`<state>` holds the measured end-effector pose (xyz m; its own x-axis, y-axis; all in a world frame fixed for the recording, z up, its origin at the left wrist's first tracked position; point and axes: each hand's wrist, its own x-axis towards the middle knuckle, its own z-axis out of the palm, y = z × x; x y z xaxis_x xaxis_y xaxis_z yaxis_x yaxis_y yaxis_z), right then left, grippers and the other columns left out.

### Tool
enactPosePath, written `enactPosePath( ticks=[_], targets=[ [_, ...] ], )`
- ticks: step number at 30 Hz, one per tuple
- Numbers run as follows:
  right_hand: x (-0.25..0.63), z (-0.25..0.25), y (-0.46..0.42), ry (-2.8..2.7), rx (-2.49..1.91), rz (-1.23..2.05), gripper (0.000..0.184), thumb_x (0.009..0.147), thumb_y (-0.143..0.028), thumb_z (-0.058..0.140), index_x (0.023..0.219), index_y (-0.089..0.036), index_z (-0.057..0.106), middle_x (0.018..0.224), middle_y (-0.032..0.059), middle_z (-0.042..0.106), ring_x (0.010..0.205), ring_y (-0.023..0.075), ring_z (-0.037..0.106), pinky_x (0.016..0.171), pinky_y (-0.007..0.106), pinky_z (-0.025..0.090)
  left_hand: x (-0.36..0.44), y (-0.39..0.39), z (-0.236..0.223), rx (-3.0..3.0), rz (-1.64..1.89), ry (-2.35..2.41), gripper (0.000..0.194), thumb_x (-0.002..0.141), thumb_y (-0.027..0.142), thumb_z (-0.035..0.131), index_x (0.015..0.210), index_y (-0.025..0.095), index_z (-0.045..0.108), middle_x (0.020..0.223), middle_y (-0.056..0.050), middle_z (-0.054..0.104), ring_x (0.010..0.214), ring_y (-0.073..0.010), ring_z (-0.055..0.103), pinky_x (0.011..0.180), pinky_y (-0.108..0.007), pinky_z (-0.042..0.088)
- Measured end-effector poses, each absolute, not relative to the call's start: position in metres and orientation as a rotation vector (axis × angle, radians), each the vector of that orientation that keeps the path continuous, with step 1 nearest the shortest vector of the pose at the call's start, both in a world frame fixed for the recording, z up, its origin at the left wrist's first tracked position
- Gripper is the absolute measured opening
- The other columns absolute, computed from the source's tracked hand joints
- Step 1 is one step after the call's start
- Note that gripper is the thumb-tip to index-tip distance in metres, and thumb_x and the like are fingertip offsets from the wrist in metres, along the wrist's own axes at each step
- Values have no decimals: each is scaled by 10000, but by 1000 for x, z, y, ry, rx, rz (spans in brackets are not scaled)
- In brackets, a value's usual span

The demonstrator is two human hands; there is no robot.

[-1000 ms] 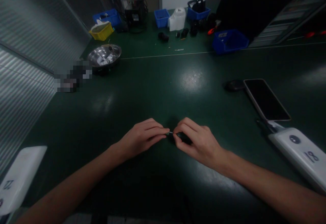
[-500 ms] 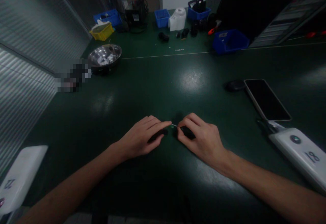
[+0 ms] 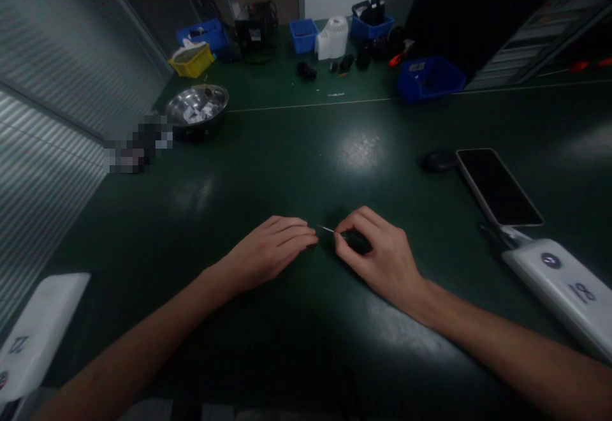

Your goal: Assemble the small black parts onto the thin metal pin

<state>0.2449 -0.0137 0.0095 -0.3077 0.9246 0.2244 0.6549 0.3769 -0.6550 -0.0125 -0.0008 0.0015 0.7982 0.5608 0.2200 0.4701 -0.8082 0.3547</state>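
Note:
My right hand [image 3: 377,255] is closed in a pinch on a small dark-handled tool [image 3: 351,238] whose thin metal tip [image 3: 326,229] points left, low over the dark green table [image 3: 296,166]. My left hand [image 3: 272,252] rests palm down just left of that tip, fingers held together and stretched toward it. Whether anything lies under the left fingers is hidden. Both forearms reach in from the bottom of the view.
A phone [image 3: 498,186] lies face up at the right, with a dark oval object [image 3: 438,161] beside it and a white device [image 3: 559,284] nearer me. A steel bowl [image 3: 197,105] sits far left. Blue bins [image 3: 430,78] and a yellow bin [image 3: 191,60] line the back. Another white device [image 3: 33,332] lies at lower left.
Both hands have slid slightly away from me. The left fingers have flattened out, and the dark piece seen under them half a second ago no longer shows. The tool tip now stands clear of the left hand.

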Motion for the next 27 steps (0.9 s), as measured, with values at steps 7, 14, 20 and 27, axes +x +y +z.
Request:
enactPosePath(
  ticks=[7,14,20,27],
  targets=[
    [249,11,-14,-2062,-1324,677,129,970,-298,576,940,-207,663,957,25,627,759,135,602,654,277,460,-102,41,4,2401,586,1520,373,1000,278,554,1364,210,591,1300,-92,650,1098,-227,650,979,-397,535],
    [250,9,-15,-2060,-1313,681,141,971,-311,576,938,-204,662,956,21,619,743,130,594,628,279,442,-236,54,6,1974,644,2430,387,955,439,590,1260,219,682,1198,-4,687,916,-183,636,915,-339,512],
    [250,10,-15,-2059,-1298,676,137,970,-303,577,936,-200,661,949,25,618,747,133,596,652,283,457,-289,50,0,1818,642,2695,319,869,336,665,1130,171,741,743,-2,637,707,-184,550,814,-319,441],
    [251,10,-14,-2068,-1289,671,141,973,-309,576,939,-202,662,952,27,621,747,134,593,646,282,457,-294,51,-6,1938,598,2707,317,857,264,638,1131,159,757,947,-47,687,812,-204,561,933,-356,390]
  ],
)
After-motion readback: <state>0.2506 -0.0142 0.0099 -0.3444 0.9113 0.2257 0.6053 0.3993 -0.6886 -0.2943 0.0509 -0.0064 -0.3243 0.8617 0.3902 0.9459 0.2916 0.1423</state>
